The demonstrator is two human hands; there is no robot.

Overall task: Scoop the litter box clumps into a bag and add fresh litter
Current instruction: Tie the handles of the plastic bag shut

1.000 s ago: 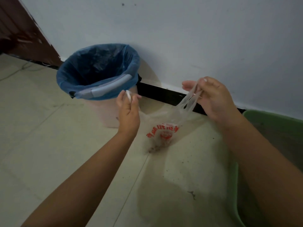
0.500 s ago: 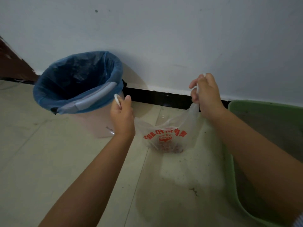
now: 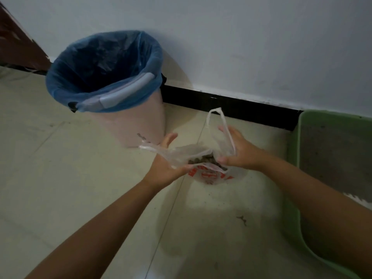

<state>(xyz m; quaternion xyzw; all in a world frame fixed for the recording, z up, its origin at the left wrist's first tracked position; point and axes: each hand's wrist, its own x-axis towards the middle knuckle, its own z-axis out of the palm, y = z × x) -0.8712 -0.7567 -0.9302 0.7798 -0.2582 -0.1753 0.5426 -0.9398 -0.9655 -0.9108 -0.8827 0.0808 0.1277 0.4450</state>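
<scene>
A clear plastic bag (image 3: 211,175) with red print sits low over the floor tiles, its mouth spread wide and brown litter clumps (image 3: 203,159) showing inside. My left hand (image 3: 167,164) is at the bag's left side, fingers straight, with one loose handle (image 3: 150,148) draped across the palm. My right hand (image 3: 240,153) is at the bag's right side with fingers straight; the other handle loop (image 3: 216,115) stands up over it. The green litter box (image 3: 292,158) with grey litter (image 3: 338,158) lies at the right edge.
A pink trash bin (image 3: 141,125) lined with a blue bag (image 3: 104,63) stands against the white wall, left of the bag. A black skirting strip (image 3: 231,105) runs along the wall. A few specks of litter (image 3: 241,219) lie on the tiles.
Both hands let go of the raised handles and dropped to the bag's mouth. The bag sank towards the floor and its handles now hang loose.
</scene>
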